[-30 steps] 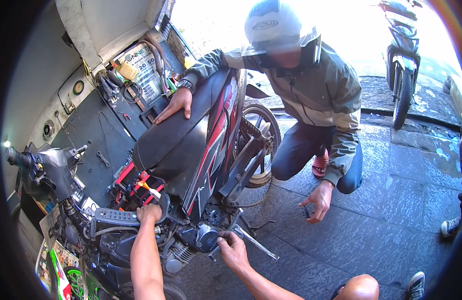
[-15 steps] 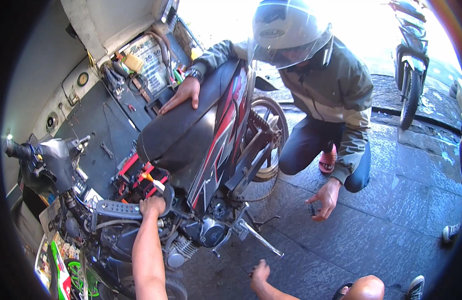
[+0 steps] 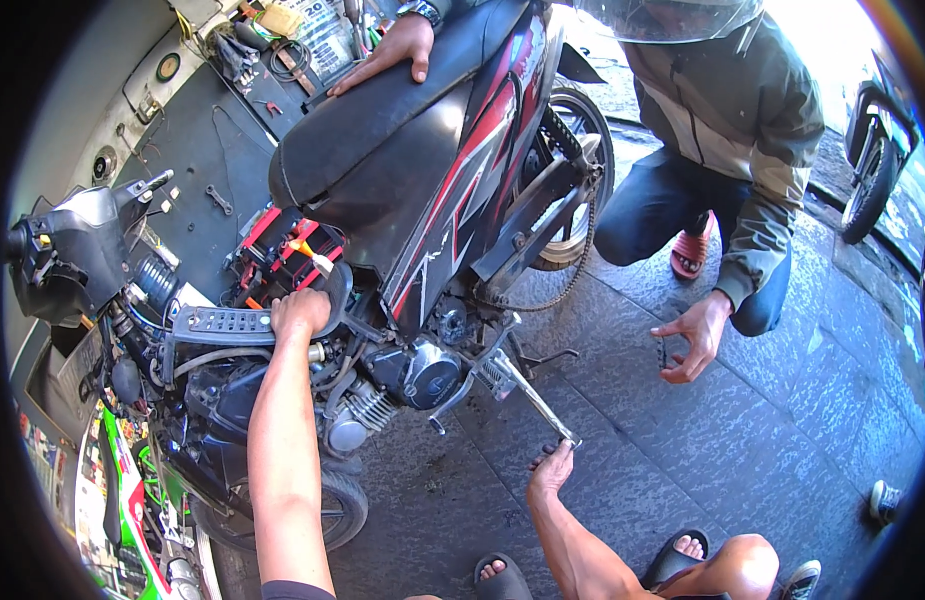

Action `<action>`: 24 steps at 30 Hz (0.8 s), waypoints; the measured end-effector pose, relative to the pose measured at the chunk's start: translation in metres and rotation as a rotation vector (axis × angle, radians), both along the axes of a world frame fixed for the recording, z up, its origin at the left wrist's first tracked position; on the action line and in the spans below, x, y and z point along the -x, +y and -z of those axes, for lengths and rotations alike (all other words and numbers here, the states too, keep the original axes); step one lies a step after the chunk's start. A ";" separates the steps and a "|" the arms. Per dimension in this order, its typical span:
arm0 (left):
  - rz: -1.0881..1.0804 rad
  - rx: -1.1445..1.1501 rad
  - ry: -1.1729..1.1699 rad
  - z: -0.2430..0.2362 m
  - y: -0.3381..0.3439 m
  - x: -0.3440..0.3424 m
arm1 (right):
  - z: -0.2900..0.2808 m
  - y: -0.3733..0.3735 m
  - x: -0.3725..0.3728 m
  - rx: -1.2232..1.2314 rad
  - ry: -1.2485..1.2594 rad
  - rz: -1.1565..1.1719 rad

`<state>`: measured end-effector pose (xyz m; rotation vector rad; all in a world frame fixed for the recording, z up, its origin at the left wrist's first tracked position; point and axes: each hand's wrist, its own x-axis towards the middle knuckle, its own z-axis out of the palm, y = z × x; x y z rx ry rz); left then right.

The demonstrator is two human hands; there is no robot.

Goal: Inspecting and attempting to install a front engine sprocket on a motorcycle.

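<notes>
A motorcycle (image 3: pixel 412 190) with a black seat and red-black side panels stands in front of me, its engine (image 3: pixel 427 375) uncovered. My left hand (image 3: pixel 300 312) is closed around the black frame piece (image 3: pixel 222 322) below the seat's front, beside its perforated strip. Low on the right, my right hand (image 3: pixel 552 468) has its fingers closed at the outer end of a silver kick-start lever (image 3: pixel 537 400). Part of its grip is hidden by the hand itself.
Across the motorcycle crouches a helmeted person (image 3: pixel 717 120), one hand (image 3: pixel 402 50) on the seat, the other (image 3: pixel 697 340) pinching a small dark piece. A red tool tray (image 3: pixel 282 250) holds an orange-handled tool. A wrench (image 3: pixel 219 200) lies on the dark panel. Another motorcycle (image 3: pixel 872 170) stands far right.
My right hand has moved from below the lever up to its end and closed on it. My left hand keeps its hold. The view has shifted, and the helmet now sits partly out of the picture.
</notes>
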<state>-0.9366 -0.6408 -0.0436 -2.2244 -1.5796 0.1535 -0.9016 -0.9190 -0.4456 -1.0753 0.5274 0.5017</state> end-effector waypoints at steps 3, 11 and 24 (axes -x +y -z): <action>0.007 -0.040 0.025 0.002 0.001 -0.001 | -0.004 0.000 -0.007 -0.019 0.058 0.011; -0.006 -0.014 -0.019 0.000 -0.002 -0.002 | -0.009 0.007 -0.016 -0.015 0.212 0.045; 0.824 -0.495 -0.737 0.086 -0.092 0.011 | 0.007 0.003 0.038 -0.061 -0.048 -0.531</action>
